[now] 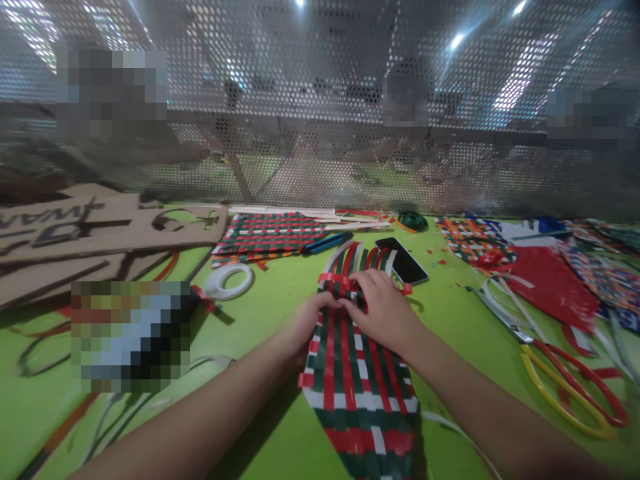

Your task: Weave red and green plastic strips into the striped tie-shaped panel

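A woven piece of red, green and white plastic strips (361, 400) stretches toward me over the green table. Its loose strip ends (354, 259) fan out at the far end. My left hand (311, 319) grips the left edge, thumb on top and the other fingers hidden beneath. From the right, my right hand (384, 310) is closed at the far end of the weave, its fingers by a red cross strip (333, 280) and its thumb pressed on the surface. The two thumb tips nearly meet. Under the loose ends lies a dark phone (407, 261).
Scissors with red and yellow handles (565, 380) lie open at right, near a red sheet (555, 283). A white tape roll (230, 281), blue pens (327, 244) and another woven piece (273, 233) lie beyond. Cardboard (110, 223) covers the far left. Perforated metal (310, 160) borders the table's back.
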The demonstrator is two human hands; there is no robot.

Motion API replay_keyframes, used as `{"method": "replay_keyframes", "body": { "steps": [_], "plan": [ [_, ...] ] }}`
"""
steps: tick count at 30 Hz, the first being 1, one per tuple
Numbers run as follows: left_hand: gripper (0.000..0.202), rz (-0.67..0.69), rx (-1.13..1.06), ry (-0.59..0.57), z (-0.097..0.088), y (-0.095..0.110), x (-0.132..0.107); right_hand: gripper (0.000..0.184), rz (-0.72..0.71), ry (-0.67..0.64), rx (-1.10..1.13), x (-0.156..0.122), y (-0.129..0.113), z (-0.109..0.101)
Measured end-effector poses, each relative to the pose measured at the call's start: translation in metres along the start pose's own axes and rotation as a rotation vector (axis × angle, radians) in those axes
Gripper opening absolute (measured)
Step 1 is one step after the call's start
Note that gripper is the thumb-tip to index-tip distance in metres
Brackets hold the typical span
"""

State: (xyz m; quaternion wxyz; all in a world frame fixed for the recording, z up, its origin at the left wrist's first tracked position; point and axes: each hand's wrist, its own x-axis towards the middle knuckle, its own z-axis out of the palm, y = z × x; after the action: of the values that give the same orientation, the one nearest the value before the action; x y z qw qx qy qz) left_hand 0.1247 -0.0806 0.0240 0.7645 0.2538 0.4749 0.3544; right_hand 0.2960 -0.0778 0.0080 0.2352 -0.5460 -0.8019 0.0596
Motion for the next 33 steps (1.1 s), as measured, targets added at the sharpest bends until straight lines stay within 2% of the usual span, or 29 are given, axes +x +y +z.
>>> {"method": "replay_keyframes", "body": {
  "steps": [2,7,9,13,14,15,16,18,19,20,24,28,31,33],
  "plan": [
    [0.007,0.086,0.153,0.037,-0.001,0.000,0.002,0.030,0.001,-0.056,-0.017,0.001,0.002,0.003],
    [0.025,0.618,0.913,0.108,-0.023,0.010,0.013,0.033,-0.020,-0.139,-0.066,0.003,0.004,0.007],
    [0.037,0.770,1.126,0.174,-0.033,0.015,0.015,0.035,-0.025,-0.143,-0.078,0.003,0.003,0.008],
    [0.049,1.099,1.350,0.421,-0.036,0.020,0.006,0.032,-0.019,-0.139,-0.093,0.002,0.001,0.007],
    [0.045,1.175,1.385,0.441,-0.034,0.020,0.002,0.030,-0.020,-0.141,-0.093,0.002,0.001,0.007],
    [0.034,1.236,1.433,0.371,-0.030,0.019,-0.001,0.028,-0.023,-0.148,-0.090,0.001,0.002,0.007],
    [0.023,1.259,1.494,0.233,-0.027,0.018,-0.004,0.026,-0.028,-0.158,-0.084,0.001,0.002,0.007],
    [0.016,1.208,1.628,-0.071,-0.022,0.013,-0.006,0.023,-0.032,-0.183,-0.074,0.001,0.004,0.007],
    [0.016,1.161,1.683,-0.165,-0.020,0.010,-0.005,0.024,-0.028,-0.196,-0.072,0.002,0.005,0.007],
    [0.015,1.124,1.730,-0.196,-0.020,0.006,-0.004,0.024,-0.018,-0.206,-0.072,0.003,0.005,0.008],
    [0.027,1.115,1.838,-0.080,-0.023,-0.007,0.005,0.022,0.009,-0.218,-0.059,0.005,0.007,0.010],
    [0.048,1.109,1.923,-0.100,-0.033,-0.018,0.012,0.026,-0.042,-0.193,0.020,0.002,0.007,0.004],
    [0.050,1.138,1.968,-0.111,-0.038,-0.022,0.014,0.035,-0.178,-0.136,0.130,-0.004,0.003,-0.016],
    [0.053,1.128,1.979,-0.104,-0.038,-0.023,0.014,0.034,-0.251,-0.028,0.231,-0.009,-0.002,-0.038]
  ]
}}
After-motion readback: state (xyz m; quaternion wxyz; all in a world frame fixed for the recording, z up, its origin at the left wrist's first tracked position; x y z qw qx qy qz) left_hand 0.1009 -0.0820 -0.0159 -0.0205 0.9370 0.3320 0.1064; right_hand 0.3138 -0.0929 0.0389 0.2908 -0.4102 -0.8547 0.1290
